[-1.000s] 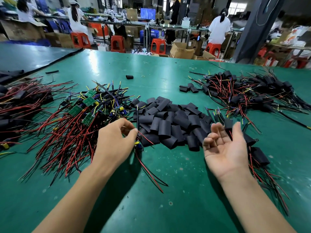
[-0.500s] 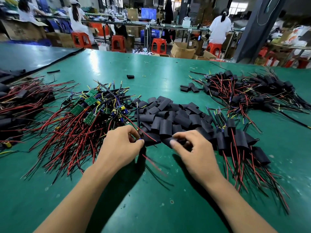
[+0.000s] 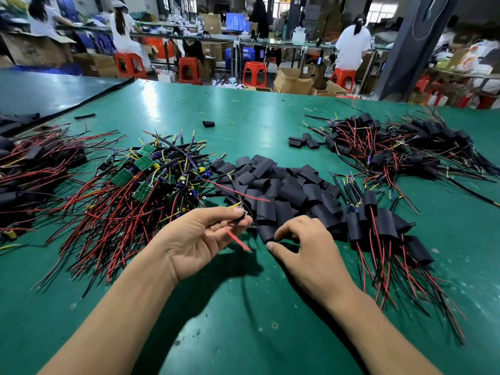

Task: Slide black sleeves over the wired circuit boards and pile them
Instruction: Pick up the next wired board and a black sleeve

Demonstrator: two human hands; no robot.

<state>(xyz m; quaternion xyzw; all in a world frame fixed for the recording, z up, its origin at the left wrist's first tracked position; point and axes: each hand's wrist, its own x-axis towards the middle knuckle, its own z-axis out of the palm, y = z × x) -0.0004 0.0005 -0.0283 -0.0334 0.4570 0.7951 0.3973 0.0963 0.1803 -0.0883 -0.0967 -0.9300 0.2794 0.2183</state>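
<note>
Item: one wired circuit board (image 3: 241, 218), pinched between thumb and forefinger of the left hand (image 3: 200, 239), palm up, raised just above the green counter (image 3: 243, 334). The board itself is small and blurred between the fingers. Red, yellow and black leads fan away toward the far side, and one red lead droops toward the person. Item: one black sleeve (image 3: 266, 231), at the near edge of the loose sleeve heap (image 3: 286, 185). The right hand (image 3: 305, 250) is curled over it, thumb and forefinger closing on its near end; a full grasp cannot be confirmed. Relation: the sleeve lies just to the right of the left fingers, near but not touching the board. Its long axis runs roughly away from the person, so its mouth does not yet face the board. Judgement: the right hand, being on the sleeve, must lift and turn it until an open end meets the board. Adjoining stock: unsleeved boards (image 3: 146, 180) to the left of the left hand; sleeved units (image 3: 378, 228) piled to the right of the right hand.
</note>
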